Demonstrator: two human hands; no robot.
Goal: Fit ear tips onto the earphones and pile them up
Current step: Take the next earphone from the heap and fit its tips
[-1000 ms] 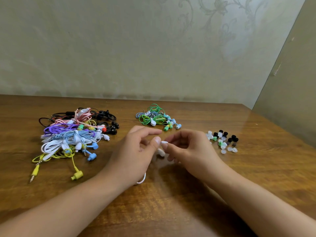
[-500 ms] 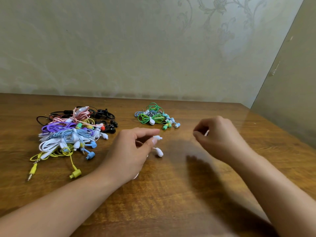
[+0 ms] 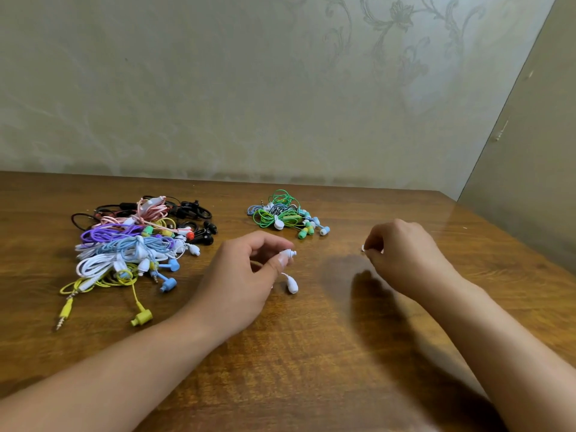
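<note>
Now, L hand: my left hand (image 3: 246, 275) sits low over the brown wooden table (image 3: 311, 353), thumb and forefinger pinching a small white plastic earbud (image 3: 288, 254) whose bare nozzle points right.
Second bud: the pair's other white earbud (image 3: 291, 283) hangs just below my thumb on its thin white cord, near or on the wood, can't tell which.
R hand: my right hand (image 3: 402, 254) is lifted well apart to the right, fingers curled in, tips pinching a tiny whitish ear tip (image 3: 363, 247); only a sliver shows, rest hidden by the fingers.
Big pile: far left, a tangled heap of coloured wired earphones (image 3: 137, 244), incl. white, pale blue, purple, pink, black and yellow, w/ a yellow jack plug (image 3: 65, 311) trailing toward me.
Small pile: behind my hands, nearer the wall, a smaller bundle of green and blue earphones (image 3: 285, 215), several buds w/ green or pale blue tips on.
Backdrop: pale wall w/ a faint leafy pattern (image 3: 392, 35).
</note>
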